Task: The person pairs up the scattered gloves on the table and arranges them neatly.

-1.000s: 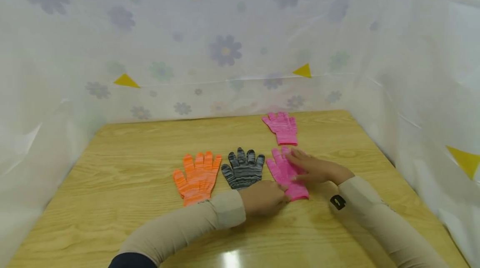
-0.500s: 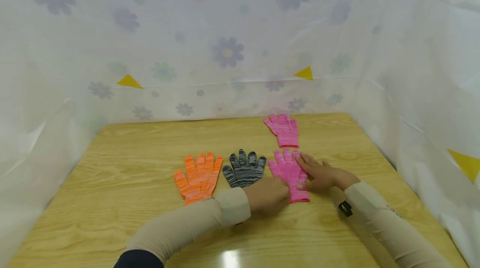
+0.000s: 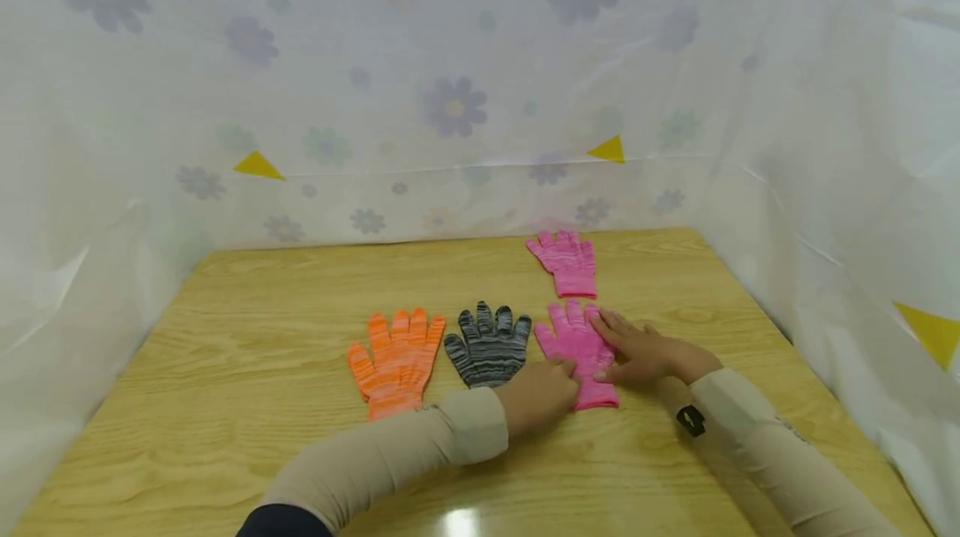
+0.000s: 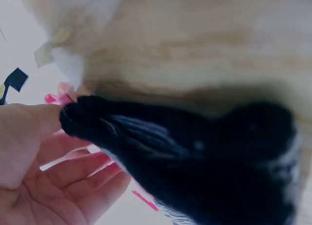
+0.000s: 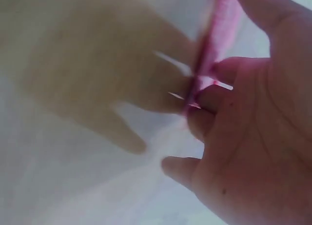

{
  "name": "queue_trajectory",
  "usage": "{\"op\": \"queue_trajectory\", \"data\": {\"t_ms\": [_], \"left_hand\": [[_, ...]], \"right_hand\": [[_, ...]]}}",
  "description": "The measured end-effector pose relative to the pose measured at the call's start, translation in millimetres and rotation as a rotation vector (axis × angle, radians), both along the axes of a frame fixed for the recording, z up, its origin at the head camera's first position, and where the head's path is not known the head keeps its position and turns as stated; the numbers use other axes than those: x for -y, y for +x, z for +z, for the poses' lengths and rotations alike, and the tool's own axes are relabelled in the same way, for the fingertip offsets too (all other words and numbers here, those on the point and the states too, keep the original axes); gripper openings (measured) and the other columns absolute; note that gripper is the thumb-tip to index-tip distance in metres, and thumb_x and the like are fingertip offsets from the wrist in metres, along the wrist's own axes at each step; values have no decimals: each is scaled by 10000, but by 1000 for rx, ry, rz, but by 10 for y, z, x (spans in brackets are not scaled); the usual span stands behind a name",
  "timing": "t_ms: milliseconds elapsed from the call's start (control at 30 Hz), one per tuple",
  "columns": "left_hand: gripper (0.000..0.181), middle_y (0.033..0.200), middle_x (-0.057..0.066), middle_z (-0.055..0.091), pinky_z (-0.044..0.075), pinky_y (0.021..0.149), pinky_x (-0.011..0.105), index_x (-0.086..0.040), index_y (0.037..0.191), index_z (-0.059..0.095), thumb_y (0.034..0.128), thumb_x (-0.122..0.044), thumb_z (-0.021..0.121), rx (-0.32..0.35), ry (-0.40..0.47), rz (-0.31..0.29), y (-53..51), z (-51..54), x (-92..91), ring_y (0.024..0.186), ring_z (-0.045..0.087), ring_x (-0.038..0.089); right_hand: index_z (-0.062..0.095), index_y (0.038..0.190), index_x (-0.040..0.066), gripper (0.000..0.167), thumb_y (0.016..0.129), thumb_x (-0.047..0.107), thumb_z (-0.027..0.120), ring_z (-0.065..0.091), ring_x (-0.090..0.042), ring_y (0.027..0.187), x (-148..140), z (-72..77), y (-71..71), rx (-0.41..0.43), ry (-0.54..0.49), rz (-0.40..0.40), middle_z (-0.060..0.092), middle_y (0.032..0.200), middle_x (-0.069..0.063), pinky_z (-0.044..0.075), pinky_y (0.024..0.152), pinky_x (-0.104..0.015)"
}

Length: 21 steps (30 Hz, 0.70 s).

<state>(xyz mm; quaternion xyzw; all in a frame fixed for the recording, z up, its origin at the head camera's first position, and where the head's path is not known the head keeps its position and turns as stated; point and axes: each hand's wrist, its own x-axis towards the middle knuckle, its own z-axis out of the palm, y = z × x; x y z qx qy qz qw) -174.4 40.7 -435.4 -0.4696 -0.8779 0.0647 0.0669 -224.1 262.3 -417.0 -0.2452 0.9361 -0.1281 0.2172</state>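
Observation:
A pink knitted glove (image 3: 576,345) lies flat, fingers pointing away, between my two hands. My left hand (image 3: 536,395) reaches across to its left edge; the left wrist view shows relaxed, slightly bent fingers beside pink fabric. Fingers of my right hand (image 3: 651,353) lie extended on the glove's right edge. A black-and-grey striped glove (image 3: 491,352) lies just left of it, its cuff hidden behind my left hand. In the left wrist view this dark glove (image 4: 195,152) looms close to the lens and covers the thumb tip.
Further left lies an orange glove (image 3: 401,358), its cuff partly behind my left sleeve (image 3: 390,449). A second pink glove (image 3: 570,266) sits behind the near one, close to the table's back edge. Floral white sheeting (image 3: 360,103) surrounds the wooden table (image 3: 247,337).
My right hand has shifted right, from over the near pink glove to its right edge. The left hand stays by the glove's left side. The gloves keep their arrangement.

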Motion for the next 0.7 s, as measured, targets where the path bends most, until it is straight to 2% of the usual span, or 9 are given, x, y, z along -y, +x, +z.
{"op": "queue_trajectory", "data": {"t_ms": [167, 267, 367, 533, 700], "left_hand": [[291, 1313, 68, 582, 514, 926, 280, -122, 1234, 638, 969, -163, 523, 31, -59, 20, 46, 27, -17, 1166, 580, 200], [342, 1370, 83, 541, 487, 973, 290, -109, 1315, 585, 992, -168, 488, 70, -75, 33, 48, 21, -18, 1234, 539, 219], [346, 1382, 82, 531, 483, 977, 286, -118, 1321, 583, 994, -173, 487, 86, -73, 36, 44, 21, -15, 1250, 526, 219], [319, 1353, 78, 556, 494, 961, 282, -121, 1274, 616, 982, -171, 500, 51, -58, 25, 46, 25, -11, 1219, 549, 210], [323, 1370, 77, 542, 481, 978, 278, -121, 1287, 604, 993, -167, 481, 58, -71, 28, 50, 39, -9, 1236, 537, 209]], "right_hand": [[142, 1510, -34, 925, 901, 492, 597, 223, -534, 1351, 20, 104, -117, -100, -90, 24, 30, 1548, -310, 146, 1052, -724], [145, 1511, -31, 898, 910, 445, 610, 217, -509, 1369, 45, 180, -206, -181, -140, 6, 54, 1562, -279, 193, 1081, -670], [163, 1510, -25, 851, 917, 367, 631, 192, -475, 1393, 89, 252, -289, -263, -146, -4, 112, 1559, -269, 231, 1101, -617], [289, 1474, -39, 734, 927, 316, 625, 287, -465, 1360, 190, 324, -428, -402, -108, -4, 293, 1496, -285, 272, 1093, -597], [412, 1412, -47, 627, 933, 301, 619, 364, -458, 1319, 289, 336, -574, -459, -107, -23, 419, 1426, -271, 304, 1080, -587]]}}
